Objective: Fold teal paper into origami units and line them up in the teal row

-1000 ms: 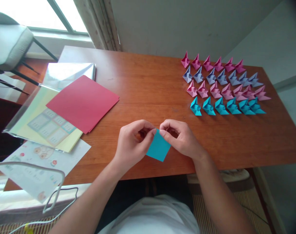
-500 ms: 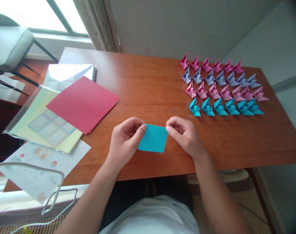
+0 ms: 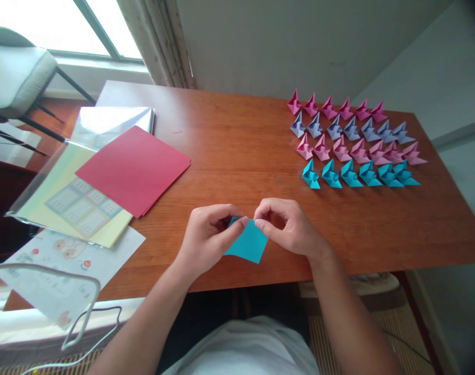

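Observation:
A small blue sheet of paper (image 3: 248, 244) is held over the front part of the wooden table. My left hand (image 3: 214, 234) pinches its upper edge between thumb and fingers, covering the left part of the sheet. With thumb and forefinger, my right hand (image 3: 286, 224) pinches the same edge close beside the left thumb. The lower corner of the paper points down toward me. Whether the sheet is folded double I cannot tell.
Rows of folded paper shapes in magenta (image 3: 329, 108), lilac (image 3: 350, 128), pink (image 3: 341, 150) and blue (image 3: 350, 174) stand at the right of the table (image 3: 222, 140). Red sheets (image 3: 134, 169) lie at left over a clear sleeve of yellow paper (image 3: 118, 234) and a printed sheet (image 3: 120, 250).
Both hands have come closer together along the paper's upper edge and moved slightly toward me. The sheet has turned, so a corner now points downward.

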{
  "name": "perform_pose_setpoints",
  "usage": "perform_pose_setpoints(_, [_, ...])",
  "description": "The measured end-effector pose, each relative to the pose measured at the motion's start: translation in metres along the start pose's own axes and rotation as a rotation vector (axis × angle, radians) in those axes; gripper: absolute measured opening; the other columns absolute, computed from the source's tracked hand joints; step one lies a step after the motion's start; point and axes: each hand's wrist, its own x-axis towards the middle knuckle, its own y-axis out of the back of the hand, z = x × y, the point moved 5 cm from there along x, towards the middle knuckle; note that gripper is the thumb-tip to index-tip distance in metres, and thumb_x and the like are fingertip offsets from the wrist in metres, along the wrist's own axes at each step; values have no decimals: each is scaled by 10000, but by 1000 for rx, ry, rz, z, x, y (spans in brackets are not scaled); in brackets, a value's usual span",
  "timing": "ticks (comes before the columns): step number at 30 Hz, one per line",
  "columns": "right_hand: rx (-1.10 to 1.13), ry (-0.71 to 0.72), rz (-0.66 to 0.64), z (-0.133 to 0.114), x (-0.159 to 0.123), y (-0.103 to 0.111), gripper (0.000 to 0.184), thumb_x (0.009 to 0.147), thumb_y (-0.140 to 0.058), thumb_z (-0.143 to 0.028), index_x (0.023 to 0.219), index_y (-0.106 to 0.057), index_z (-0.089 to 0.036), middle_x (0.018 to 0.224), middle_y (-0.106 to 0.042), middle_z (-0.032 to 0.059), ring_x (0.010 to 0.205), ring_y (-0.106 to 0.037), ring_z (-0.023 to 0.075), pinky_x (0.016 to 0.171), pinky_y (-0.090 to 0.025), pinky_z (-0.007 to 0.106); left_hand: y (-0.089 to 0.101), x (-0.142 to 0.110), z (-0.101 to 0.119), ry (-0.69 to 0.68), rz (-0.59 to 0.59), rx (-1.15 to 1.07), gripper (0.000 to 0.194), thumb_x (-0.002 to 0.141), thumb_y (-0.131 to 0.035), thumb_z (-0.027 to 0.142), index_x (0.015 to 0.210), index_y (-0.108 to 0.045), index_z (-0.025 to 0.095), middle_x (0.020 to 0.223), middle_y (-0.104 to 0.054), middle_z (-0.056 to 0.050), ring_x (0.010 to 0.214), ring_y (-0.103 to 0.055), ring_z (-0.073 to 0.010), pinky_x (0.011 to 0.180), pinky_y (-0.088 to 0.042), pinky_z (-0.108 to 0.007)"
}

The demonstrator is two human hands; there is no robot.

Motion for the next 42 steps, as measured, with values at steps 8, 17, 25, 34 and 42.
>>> perform_pose_setpoints(8, [-29,-34,27,0,0,4,94,920,-626,-228,830,-630,-202,790,-641,-5,725,-566,135,634,-428,264,7,3,-6,81,-7,-109,238,885,-709,355,750,-736,160,611,-580,4,551,-470,-106,486,-372,-215])
perform_pose_setpoints(17, [82,-140,87,9,-1,7,116,941,-633,-274,848,-643,-206,803,-640,-3,724,-575,140,635,-444,269,12,2,-7,75,147,-72,238,912,-689,353,766,-709,166,610,-572,14,551,-478,-100,486,-373,-208])
perform_pose_setpoints(25, [206,-187,330,20,-1,17,152,912,-692,-348,855,-655,-212,821,-653,3,774,-614,151,697,-503,271,13,4,-4,56,136,-128,223,935,-667,351,825,-732,169,706,-667,-7,623,-547,-115,555,-430,-213])
perform_pose_setpoints(34, [234,-192,280,18,0,15,166,916,-691,-366,855,-650,-217,819,-643,1,769,-601,151,684,-498,269,4,3,-8,84,17,-228,224,900,-720,373,984,-750,167,832,-731,-57,747,-665,-175,656,-531,-251])
perform_pose_setpoints(42, [105,-167,-21,10,0,-3,116,957,-637,-309,902,-667,-211,857,-669,8,775,-601,151,678,-473,276,11,3,-4,32,128,-185,127,876,-708,297,832,-737,182,753,-720,-16,653,-629,-129,579,-484,-204])
